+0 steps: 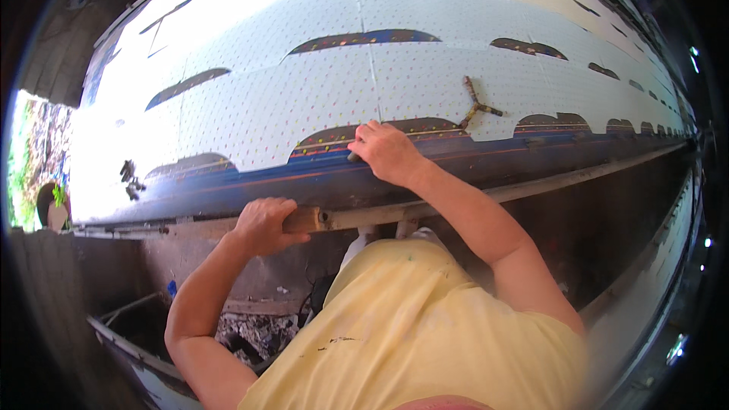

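My left hand [266, 226] is closed round the near end of a wooden piece [305, 219] at the table's front rail. My right hand [386, 153] is a closed fist over the dark front strip of the long table [304, 186]. A small dark stub [353, 157] pokes out beside its fingers; the rest of that thing is hidden. Just beyond the fist is the scalloped edge of a pale sheet [311, 99] with small coloured dots. Through its curved gap shows a dark, dotted surface [326, 139].
A three-armed, mottled piece [478, 105] rests on the sheet, right of my right hand. Small dark pieces [131, 180] lie at the left. A wooden rail [524, 188] runs along the table's front. A bin with scraps [258, 330] stands below left. Another long table [645, 281] is at right.
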`<state>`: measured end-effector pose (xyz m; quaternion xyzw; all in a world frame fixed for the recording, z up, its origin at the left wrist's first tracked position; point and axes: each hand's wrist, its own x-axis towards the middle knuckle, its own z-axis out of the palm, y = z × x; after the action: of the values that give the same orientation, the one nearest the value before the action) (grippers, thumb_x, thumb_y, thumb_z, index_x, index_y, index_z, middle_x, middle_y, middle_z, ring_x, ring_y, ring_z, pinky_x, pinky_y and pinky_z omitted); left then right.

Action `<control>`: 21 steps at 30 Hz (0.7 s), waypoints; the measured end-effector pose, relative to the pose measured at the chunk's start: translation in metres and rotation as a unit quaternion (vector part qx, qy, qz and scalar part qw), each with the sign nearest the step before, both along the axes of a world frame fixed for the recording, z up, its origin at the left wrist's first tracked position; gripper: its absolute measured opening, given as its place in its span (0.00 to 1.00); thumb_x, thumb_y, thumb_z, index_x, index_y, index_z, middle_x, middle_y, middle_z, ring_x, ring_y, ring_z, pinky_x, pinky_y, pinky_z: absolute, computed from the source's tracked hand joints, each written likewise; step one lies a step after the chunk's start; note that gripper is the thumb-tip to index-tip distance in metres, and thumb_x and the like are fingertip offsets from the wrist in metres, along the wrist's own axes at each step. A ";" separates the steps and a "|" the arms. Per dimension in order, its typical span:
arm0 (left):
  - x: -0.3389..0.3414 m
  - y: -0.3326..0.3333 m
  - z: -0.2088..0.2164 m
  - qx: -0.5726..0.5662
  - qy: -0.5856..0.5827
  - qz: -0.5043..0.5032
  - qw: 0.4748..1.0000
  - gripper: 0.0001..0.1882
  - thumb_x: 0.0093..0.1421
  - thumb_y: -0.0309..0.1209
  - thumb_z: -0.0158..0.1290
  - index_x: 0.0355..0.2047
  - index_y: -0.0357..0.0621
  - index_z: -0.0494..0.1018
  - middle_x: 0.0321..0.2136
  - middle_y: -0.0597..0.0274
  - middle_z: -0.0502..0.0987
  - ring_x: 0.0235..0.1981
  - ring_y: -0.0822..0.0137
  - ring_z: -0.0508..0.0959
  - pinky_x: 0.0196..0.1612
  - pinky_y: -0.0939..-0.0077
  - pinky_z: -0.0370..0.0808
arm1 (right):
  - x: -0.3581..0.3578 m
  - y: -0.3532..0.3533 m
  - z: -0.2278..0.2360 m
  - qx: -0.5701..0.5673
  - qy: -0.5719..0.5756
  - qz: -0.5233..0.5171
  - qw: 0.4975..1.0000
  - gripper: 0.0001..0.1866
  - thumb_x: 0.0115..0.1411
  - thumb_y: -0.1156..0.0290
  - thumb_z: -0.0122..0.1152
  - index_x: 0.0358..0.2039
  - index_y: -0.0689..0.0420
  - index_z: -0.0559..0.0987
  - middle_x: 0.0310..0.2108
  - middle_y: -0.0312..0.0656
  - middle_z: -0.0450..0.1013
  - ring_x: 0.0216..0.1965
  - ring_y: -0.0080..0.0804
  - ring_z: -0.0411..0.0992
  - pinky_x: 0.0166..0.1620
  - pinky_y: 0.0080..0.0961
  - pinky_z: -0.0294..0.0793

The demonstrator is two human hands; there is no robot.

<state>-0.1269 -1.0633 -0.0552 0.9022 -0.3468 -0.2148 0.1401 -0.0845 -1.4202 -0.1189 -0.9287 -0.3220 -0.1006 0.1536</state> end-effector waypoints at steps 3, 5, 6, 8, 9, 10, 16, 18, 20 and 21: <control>0.008 0.004 -0.001 -0.004 0.021 -0.025 0.999 0.31 0.57 0.58 0.76 0.37 0.44 0.78 0.33 0.51 0.85 0.38 0.39 0.86 0.42 0.42 0.81 | 0.000 -0.004 -0.003 -0.028 0.011 -0.018 0.999 0.07 0.65 0.71 0.67 0.42 0.51 0.88 0.46 0.42 0.79 0.52 0.45 0.80 0.55 0.43 0.83; 0.013 0.005 -0.003 -0.013 0.032 -0.032 0.999 0.30 0.56 0.57 0.77 0.37 0.44 0.78 0.33 0.51 0.84 0.38 0.39 0.87 0.41 0.43 0.81 | -0.003 -0.005 -0.006 0.004 0.020 -0.029 0.999 0.05 0.67 0.70 0.64 0.39 0.52 0.87 0.47 0.44 0.80 0.54 0.45 0.81 0.56 0.43 0.84; 0.013 0.004 -0.002 -0.007 0.031 -0.036 0.999 0.30 0.56 0.57 0.77 0.37 0.45 0.78 0.32 0.51 0.84 0.37 0.39 0.87 0.40 0.43 0.82 | -0.004 -0.005 -0.006 0.017 0.040 -0.035 0.998 0.06 0.68 0.69 0.63 0.37 0.52 0.87 0.47 0.45 0.80 0.55 0.46 0.81 0.56 0.44 0.84; 0.008 -0.001 0.005 -0.034 0.022 -0.024 0.999 0.29 0.56 0.56 0.77 0.38 0.45 0.79 0.33 0.51 0.85 0.37 0.40 0.86 0.40 0.45 0.82 | -0.008 -0.005 -0.004 0.024 0.016 -0.027 0.999 0.05 0.68 0.70 0.64 0.40 0.52 0.86 0.47 0.43 0.80 0.55 0.45 0.81 0.56 0.43 0.84; 0.008 -0.006 0.012 -0.012 0.024 -0.021 0.999 0.29 0.56 0.56 0.78 0.38 0.45 0.80 0.33 0.51 0.85 0.37 0.40 0.86 0.39 0.46 0.82 | -0.010 -0.006 -0.002 0.028 0.008 -0.028 0.999 0.05 0.68 0.70 0.65 0.41 0.51 0.86 0.47 0.42 0.80 0.54 0.45 0.81 0.55 0.43 0.84; 0.008 -0.012 0.023 -0.050 0.041 -0.038 0.997 0.29 0.54 0.55 0.79 0.38 0.45 0.80 0.33 0.51 0.85 0.35 0.41 0.86 0.38 0.47 0.82 | -0.010 -0.012 0.001 0.025 -0.004 -0.032 0.999 0.05 0.68 0.70 0.65 0.42 0.51 0.86 0.47 0.41 0.80 0.54 0.45 0.81 0.55 0.42 0.84; -0.016 -0.038 0.140 -0.332 0.050 -0.016 0.942 0.35 0.50 0.44 0.85 0.48 0.40 0.79 0.31 0.57 0.82 0.30 0.54 0.85 0.35 0.59 0.81 | -0.053 -0.084 0.022 0.239 -0.037 -0.110 0.964 0.17 0.56 0.75 0.78 0.46 0.52 0.84 0.47 0.43 0.79 0.50 0.47 0.82 0.50 0.42 0.85; -0.020 -0.068 0.155 -0.312 0.046 0.139 0.939 0.33 0.55 0.44 0.82 0.52 0.41 0.77 0.35 0.55 0.84 0.32 0.54 0.87 0.38 0.61 0.83 | -0.069 -0.118 0.023 0.294 -0.070 -0.143 0.943 0.23 0.53 0.81 0.81 0.49 0.54 0.85 0.48 0.45 0.80 0.49 0.49 0.83 0.48 0.42 0.86; -0.017 -0.117 0.149 -0.227 -0.107 0.065 0.966 0.30 0.59 0.44 0.79 0.53 0.44 0.76 0.38 0.54 0.85 0.35 0.52 0.89 0.40 0.60 0.85 | -0.090 -0.148 0.022 0.338 -0.073 -0.193 0.918 0.21 0.58 0.81 0.78 0.52 0.57 0.85 0.50 0.47 0.82 0.48 0.47 0.83 0.48 0.38 0.85; -0.021 -0.141 0.147 -0.165 -0.108 0.025 0.980 0.30 0.59 0.45 0.78 0.52 0.45 0.76 0.39 0.54 0.84 0.38 0.51 0.88 0.41 0.58 0.85 | -0.103 -0.163 0.021 0.356 -0.074 -0.215 0.907 0.20 0.60 0.80 0.77 0.53 0.57 0.85 0.50 0.47 0.82 0.47 0.45 0.83 0.48 0.37 0.85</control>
<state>-0.1482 -1.2045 0.0923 0.8928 -0.3680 -0.0527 0.2542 -0.1873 -1.5835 -0.0977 -0.8492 -0.0679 -0.3071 0.4242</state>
